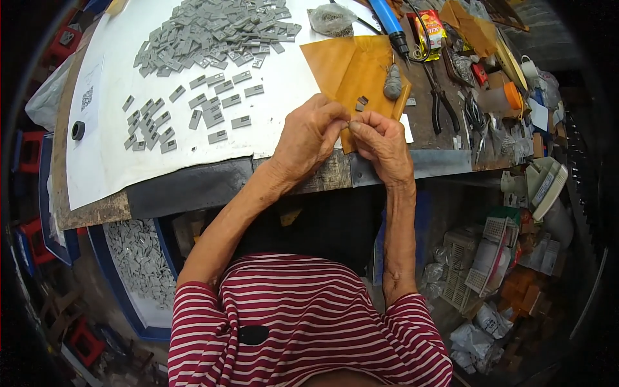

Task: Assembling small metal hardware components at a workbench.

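My left hand (pixel 311 132) and my right hand (pixel 382 142) meet over the table's front edge, thumbs and forefingers pinched tip to tip. Whatever sits between the fingertips is too small and covered to name. Beneath and behind them lies a folded orange-brown sheet (pixel 351 64). On that sheet, just beyond the fingertips, rest a couple of small dark and grey pieces (pixel 362 101) and a grey lump (pixel 393 82). To the left, several loose grey rectangular parts (pixel 213 117) with dark slots are spread on white paper (pixel 116 58).
A big heap of grey parts (pixel 213 32) covers the far paper. A clear bag (pixel 332 20), a blue-handled tool (pixel 389 22) and black pliers (pixel 442 103) lie at the back and right. Below left stands a blue tray (pixel 103 258) of grey parts; crates (pixel 493 251) are lower right.
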The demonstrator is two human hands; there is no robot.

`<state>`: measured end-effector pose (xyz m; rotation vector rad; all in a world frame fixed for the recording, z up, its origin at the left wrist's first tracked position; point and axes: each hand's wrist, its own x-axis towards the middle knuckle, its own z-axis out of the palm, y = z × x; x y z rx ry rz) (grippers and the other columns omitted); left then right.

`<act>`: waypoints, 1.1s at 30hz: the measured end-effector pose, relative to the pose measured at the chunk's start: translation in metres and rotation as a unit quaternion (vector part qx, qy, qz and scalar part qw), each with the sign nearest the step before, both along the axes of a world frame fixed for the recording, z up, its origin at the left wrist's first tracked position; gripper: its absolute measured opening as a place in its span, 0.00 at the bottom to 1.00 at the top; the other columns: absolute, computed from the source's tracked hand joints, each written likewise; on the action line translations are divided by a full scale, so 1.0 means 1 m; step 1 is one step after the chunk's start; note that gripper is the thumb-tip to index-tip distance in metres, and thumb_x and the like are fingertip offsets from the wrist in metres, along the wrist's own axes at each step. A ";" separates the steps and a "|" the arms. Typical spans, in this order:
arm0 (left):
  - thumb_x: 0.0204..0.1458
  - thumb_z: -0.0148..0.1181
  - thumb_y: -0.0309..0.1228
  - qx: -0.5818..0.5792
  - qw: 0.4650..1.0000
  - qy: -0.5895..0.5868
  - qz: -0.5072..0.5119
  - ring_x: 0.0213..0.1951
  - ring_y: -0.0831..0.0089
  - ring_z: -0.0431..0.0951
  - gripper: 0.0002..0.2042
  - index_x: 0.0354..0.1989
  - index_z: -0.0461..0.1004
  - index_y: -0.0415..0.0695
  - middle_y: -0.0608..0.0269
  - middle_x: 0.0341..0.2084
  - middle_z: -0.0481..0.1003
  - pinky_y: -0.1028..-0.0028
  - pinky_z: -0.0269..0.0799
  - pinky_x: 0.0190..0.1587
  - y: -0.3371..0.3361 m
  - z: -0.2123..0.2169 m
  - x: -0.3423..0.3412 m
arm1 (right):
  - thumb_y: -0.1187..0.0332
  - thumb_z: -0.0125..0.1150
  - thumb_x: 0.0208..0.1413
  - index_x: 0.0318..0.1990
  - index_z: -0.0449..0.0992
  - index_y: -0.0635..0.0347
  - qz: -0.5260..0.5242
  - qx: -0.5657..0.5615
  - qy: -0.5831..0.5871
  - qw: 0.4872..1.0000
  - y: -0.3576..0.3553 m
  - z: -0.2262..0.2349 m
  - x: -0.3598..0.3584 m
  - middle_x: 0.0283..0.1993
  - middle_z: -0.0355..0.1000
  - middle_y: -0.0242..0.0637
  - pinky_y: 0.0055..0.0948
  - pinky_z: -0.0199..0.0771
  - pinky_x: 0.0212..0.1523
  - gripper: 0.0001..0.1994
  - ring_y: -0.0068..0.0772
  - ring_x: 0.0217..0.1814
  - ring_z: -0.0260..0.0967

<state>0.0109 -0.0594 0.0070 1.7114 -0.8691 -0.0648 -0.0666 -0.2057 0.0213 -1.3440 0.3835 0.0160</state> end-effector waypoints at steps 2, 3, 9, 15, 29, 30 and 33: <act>0.45 0.58 0.20 0.017 1.000 -0.015 -0.007 0.23 0.74 0.71 0.06 0.32 0.74 0.38 0.61 0.24 0.71 0.76 0.66 0.26 0.001 0.001 0.001 | 0.70 0.57 0.54 0.33 0.71 0.65 0.001 0.024 -0.003 1.000 0.000 0.002 -0.001 0.20 0.61 0.23 0.12 0.47 0.16 0.07 0.11 0.18 0.52; 0.45 0.58 0.20 0.017 1.000 -0.016 -0.007 0.23 0.74 0.71 0.06 0.32 0.74 0.38 0.61 0.24 0.71 0.76 0.66 0.26 0.001 0.001 0.001 | 0.70 0.57 0.54 0.33 0.71 0.65 0.001 0.024 -0.003 1.000 0.001 0.004 -0.002 0.20 0.61 0.23 0.12 0.47 0.16 0.07 0.11 0.18 0.52; 0.48 0.57 0.26 -0.027 0.949 0.309 -0.057 0.21 0.85 0.64 0.05 0.30 0.74 0.37 0.69 0.19 0.70 0.82 0.59 0.23 0.009 0.021 -0.002 | 0.70 0.55 0.55 0.34 0.71 0.66 -0.026 0.023 -0.028 0.999 0.011 0.017 -0.007 0.21 0.62 0.25 0.11 0.49 0.17 0.07 0.11 0.19 0.53; 0.47 0.57 0.27 -0.054 0.902 0.421 -0.077 0.19 0.86 0.61 0.06 0.29 0.73 0.36 0.70 0.17 0.69 0.84 0.54 0.21 0.014 0.017 0.000 | 0.70 0.54 0.55 0.35 0.71 0.67 -0.017 0.014 -0.046 0.999 0.015 0.017 -0.009 0.26 0.65 0.27 0.10 0.48 0.16 0.07 0.11 0.19 0.52; 0.45 0.57 0.26 -0.063 0.934 0.350 -0.016 0.21 0.82 0.68 0.07 0.26 0.73 0.32 0.64 0.17 0.72 0.82 0.64 0.24 0.013 0.014 -0.011 | 0.72 0.57 0.53 0.34 0.71 0.66 -0.049 0.008 -0.040 0.998 0.025 0.010 -0.011 0.22 0.64 0.26 0.11 0.48 0.16 0.06 0.10 0.18 0.53; 0.45 0.57 0.26 -0.063 0.934 0.350 -0.016 0.21 0.82 0.68 0.07 0.26 0.73 0.32 0.64 0.17 0.72 0.82 0.64 0.24 0.013 0.014 -0.012 | 0.72 0.57 0.53 0.34 0.71 0.66 -0.050 0.008 -0.040 0.998 0.026 0.009 -0.011 0.22 0.64 0.26 0.11 0.48 0.16 0.06 0.10 0.18 0.53; 0.45 0.57 0.25 -0.051 0.946 0.320 -0.016 0.19 0.83 0.67 0.07 0.27 0.73 0.32 0.65 0.16 0.71 0.81 0.63 0.23 0.012 0.014 -0.014 | 0.72 0.56 0.53 0.32 0.71 0.65 -0.068 0.032 -0.054 0.996 0.029 0.008 -0.012 0.21 0.63 0.25 0.12 0.47 0.16 0.05 0.10 0.17 0.52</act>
